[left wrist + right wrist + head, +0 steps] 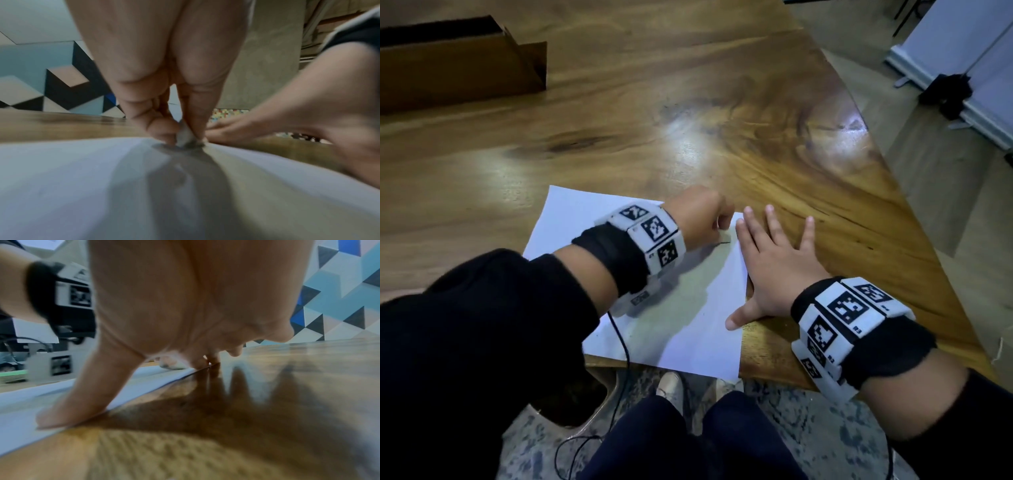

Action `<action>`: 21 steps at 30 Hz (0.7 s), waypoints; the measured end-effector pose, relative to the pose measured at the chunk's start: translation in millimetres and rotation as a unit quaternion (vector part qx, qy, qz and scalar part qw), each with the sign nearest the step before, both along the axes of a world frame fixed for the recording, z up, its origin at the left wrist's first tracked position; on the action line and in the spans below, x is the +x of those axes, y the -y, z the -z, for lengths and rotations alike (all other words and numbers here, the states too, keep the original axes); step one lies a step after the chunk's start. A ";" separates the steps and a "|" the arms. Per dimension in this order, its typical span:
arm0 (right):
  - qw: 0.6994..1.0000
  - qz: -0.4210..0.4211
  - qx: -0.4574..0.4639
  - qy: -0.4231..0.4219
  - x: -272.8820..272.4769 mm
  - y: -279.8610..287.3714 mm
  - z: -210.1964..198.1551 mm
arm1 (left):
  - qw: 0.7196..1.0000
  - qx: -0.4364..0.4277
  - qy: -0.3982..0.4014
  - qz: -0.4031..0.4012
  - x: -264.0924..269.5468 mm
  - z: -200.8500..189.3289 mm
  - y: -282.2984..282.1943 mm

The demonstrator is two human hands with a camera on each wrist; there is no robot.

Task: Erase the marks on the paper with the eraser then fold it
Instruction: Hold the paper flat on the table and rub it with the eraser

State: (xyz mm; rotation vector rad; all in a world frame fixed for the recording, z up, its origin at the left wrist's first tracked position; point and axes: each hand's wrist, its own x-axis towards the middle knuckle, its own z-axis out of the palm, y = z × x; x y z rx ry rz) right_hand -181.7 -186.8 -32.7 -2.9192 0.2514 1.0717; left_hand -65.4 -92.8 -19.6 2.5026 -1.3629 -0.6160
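A white sheet of paper (pixel 571 219) is lying flat at the near edge of the wooden table (pixel 688 113), its near corner reaching slightly past that edge. The left hand (pixel 698 219) is working over the paper's far right corner, fingers curled, pinching a small whitish eraser (pixel 185 136) between thumb and fingertips; in the left wrist view the eraser's lower end is pressing down on the sheet, grey with smudge. Just beside that hand, a short dark pencil mark (pixel 719 244) is showing on the paper.

The right hand (pixel 774 270) is lying flat with fingers spread and straight, holding nothing. Its thumb (pixel 68 404) is pressing on the paper's right edge, while the palm and most fingers are resting on bare wood beside the sheet; the index fingertip is touching the paper's far right corner.

A long brown cardboard box (pixel 458 68) is sitting at the table's far left corner, well apart from the paper. Both wrists are wearing black bands with white marker blocks.
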 end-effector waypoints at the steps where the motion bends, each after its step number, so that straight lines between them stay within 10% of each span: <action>1: 1.000 0.001 0.002 0.002 -0.3 0.0 0.0 | 1.000 -0.006 -0.005 0.008 -6.3 1.8 -6.9; 7: 1.000 0.006 0.008 0.005 -0.7 -0.5 0.2 | 0.982 0.095 -0.112 0.115 -38.7 7.0 -53.6; 13: 1.000 0.001 0.004 0.006 0.3 -1.1 -0.1 | 0.999 0.008 -0.036 0.011 -16.4 3.7 -17.0; 21: 1.000 0.005 0.001 0.017 -1.4 -1.7 -2.3 | 0.992 0.023 -0.101 0.074 -67.3 10.9 -71.6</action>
